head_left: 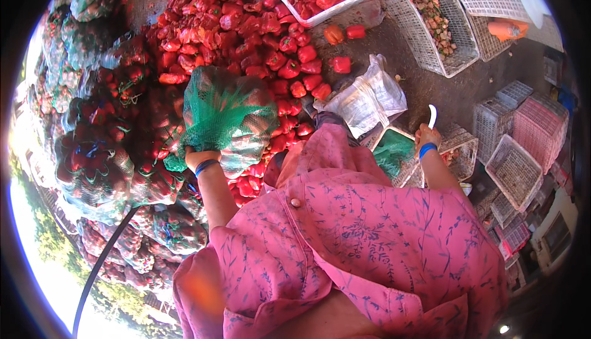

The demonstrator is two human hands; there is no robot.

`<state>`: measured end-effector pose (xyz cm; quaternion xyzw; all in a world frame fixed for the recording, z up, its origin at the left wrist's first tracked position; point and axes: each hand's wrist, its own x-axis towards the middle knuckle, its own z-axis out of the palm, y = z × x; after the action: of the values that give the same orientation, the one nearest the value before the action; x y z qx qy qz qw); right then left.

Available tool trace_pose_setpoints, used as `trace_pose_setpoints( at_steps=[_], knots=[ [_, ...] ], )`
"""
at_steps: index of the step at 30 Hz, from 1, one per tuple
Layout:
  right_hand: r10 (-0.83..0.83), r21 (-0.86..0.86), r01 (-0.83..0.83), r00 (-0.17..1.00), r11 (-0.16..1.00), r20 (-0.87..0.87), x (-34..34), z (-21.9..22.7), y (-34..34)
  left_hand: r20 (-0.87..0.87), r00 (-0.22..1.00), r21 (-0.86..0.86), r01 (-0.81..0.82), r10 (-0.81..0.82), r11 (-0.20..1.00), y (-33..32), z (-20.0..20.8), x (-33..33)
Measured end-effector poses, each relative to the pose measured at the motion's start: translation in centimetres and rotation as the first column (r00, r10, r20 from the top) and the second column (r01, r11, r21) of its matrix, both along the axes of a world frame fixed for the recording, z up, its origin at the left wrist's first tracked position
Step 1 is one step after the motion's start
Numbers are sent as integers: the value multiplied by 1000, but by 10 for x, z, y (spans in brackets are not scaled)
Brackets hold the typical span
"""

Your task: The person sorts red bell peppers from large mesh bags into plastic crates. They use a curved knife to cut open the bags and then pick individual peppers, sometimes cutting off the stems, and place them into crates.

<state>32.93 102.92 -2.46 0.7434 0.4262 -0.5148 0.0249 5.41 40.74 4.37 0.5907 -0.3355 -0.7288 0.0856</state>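
Head view: the left hand (198,156) has its grip bunched tight in the green mesh of a net sack (225,120), held up over the heap of loose red peppers (246,28) on the ground. The right hand (426,135) is closed around a small white-bladed knife (432,116), blade pointing up, above a white basket (400,154) with green netting in it. The mesh looks thin, so it could tear or slip and spill the peppers still inside it. The bare blade sits near a clear plastic bag (372,96) and the person's pink sleeve (431,216); a careless swing might nick either, or the left wrist
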Motion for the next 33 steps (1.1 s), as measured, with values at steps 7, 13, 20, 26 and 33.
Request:
trace_pose_setpoints(
  at_steps=[7, 13, 20, 26, 33],
  knots=[
    [-153, -78, 163, 981, 984, 119, 37, 19, -72, 183, 971, -112, 175, -153, 978, 14, 25, -48],
    [-217, -462, 215, 975, 860, 49, 178, -14, -88, 118, 967, -173, 244, -226, 954, 10, 0, -79],
    [-173, -55, 192, 953, 980, 249, 220, 29, -128, 29, 931, -129, 365, -365, 922, 56, -10, -117],
    [-354, -94, 381, 908, 920, 224, 164, 25, -45, 293, 878, -206, 445, -379, 871, 128, -43, -151],
    [36, 241, 38, 955, 970, -294, -124, 23, 74, 189, 894, -236, 443, -407, 865, 153, -167, -178]
  ],
)
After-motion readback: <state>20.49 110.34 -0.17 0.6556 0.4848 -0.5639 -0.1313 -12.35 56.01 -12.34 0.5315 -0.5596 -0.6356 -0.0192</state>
